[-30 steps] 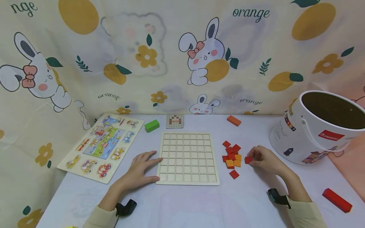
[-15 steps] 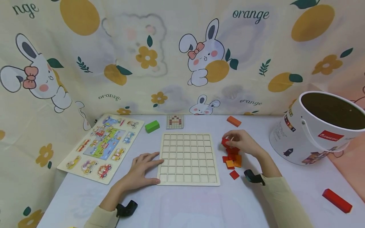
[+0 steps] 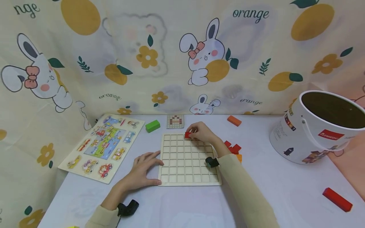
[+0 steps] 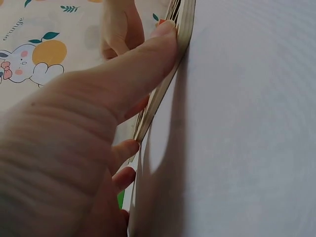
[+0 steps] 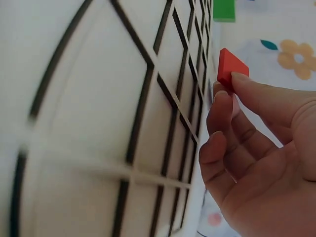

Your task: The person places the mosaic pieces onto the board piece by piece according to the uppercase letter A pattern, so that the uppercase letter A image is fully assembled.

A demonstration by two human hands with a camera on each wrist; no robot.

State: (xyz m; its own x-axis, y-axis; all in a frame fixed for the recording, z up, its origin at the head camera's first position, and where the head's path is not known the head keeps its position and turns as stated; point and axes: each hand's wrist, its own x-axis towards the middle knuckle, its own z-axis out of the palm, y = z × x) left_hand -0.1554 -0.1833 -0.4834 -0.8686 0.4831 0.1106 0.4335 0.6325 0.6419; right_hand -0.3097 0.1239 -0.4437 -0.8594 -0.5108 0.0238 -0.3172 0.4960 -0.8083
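Observation:
A pale wooden grid board (image 3: 182,164) lies flat in the middle of the white table. My right hand (image 3: 199,132) reaches over its far edge and pinches a small red square tile (image 3: 187,135) (image 5: 229,66) between thumb and fingertips, just above the top row of cells. My left hand (image 3: 144,167) lies flat on the table with straight fingers against the board's left edge (image 4: 163,89). A heap of red and orange tiles (image 3: 234,148) sits right of the board, partly hidden by my right forearm.
A small pattern card (image 3: 175,121) and a green block (image 3: 152,125) lie beyond the board. A vehicle puzzle board (image 3: 102,145) is at the left. A white bucket (image 3: 316,129) stands at the right, with an orange block (image 3: 234,120) and a red block (image 3: 337,199) nearby.
My right hand picked a red tile from the heap and carried it left, up over the board's top row. The left hand stayed at the board's edge.

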